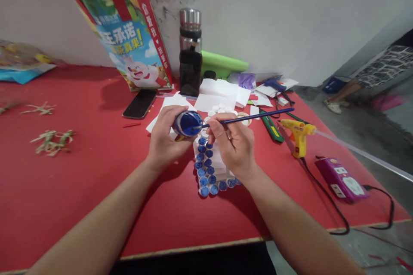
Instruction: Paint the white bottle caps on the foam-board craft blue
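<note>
My left hand (167, 139) is wrapped round a small jar of blue paint (187, 123), its open mouth tilted toward me. Between the fingers of my right hand (234, 146) is a thin blue paintbrush (258, 115), with its tip at the mouth of the jar. Below both hands lies a frame of round discs (204, 191), painted blue along its left side and front edge. White discs (221, 108) show at its far end. My right hand hides part of the frame's right side.
On the right are a yellow glue gun (298, 133), a purple power socket (342, 180) with cords and a green utility knife (271, 126). A phone (140, 104), a bottle (190, 51) and a carrier bag (129, 38) stand or lie behind. A person's leg (346, 92) shows far right.
</note>
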Demonstrator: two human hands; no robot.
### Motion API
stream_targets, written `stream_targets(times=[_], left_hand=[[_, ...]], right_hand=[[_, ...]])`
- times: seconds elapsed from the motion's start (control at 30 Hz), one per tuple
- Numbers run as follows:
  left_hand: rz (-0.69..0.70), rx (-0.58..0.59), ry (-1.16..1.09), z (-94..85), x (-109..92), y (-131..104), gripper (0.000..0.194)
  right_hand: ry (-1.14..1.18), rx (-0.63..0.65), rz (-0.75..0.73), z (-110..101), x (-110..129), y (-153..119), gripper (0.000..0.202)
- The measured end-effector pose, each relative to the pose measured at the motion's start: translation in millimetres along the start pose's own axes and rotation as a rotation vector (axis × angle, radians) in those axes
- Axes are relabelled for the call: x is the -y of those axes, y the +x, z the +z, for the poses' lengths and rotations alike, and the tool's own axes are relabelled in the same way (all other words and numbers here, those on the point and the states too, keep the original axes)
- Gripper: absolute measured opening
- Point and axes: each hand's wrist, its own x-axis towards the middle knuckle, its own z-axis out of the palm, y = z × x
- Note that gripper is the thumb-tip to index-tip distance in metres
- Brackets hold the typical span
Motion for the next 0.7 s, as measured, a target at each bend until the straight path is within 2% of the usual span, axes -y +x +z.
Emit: stream_targets(times=[0.33, 0.57, 0.7], left_hand=[[0.008, -0.007, -0.007, 0.1, 0.0, 0.0, 0.056], [-0.075, 0.011, 0.017, 0.2, 0.5, -0.9, 0.055], [-0.069, 0.013, 0.017, -0.2, 1.1, -1.4, 0.055]], right_hand=[[-0.025, 0.008, 0.074, -1.9, 1.6, 0.7, 0.019], [-0.032, -0.007, 0.085, -2.5, 0.6, 1.9, 0.019], [-0.048, -0.037, 0.075, -4.3, 3.1, 3.3, 0.018]])
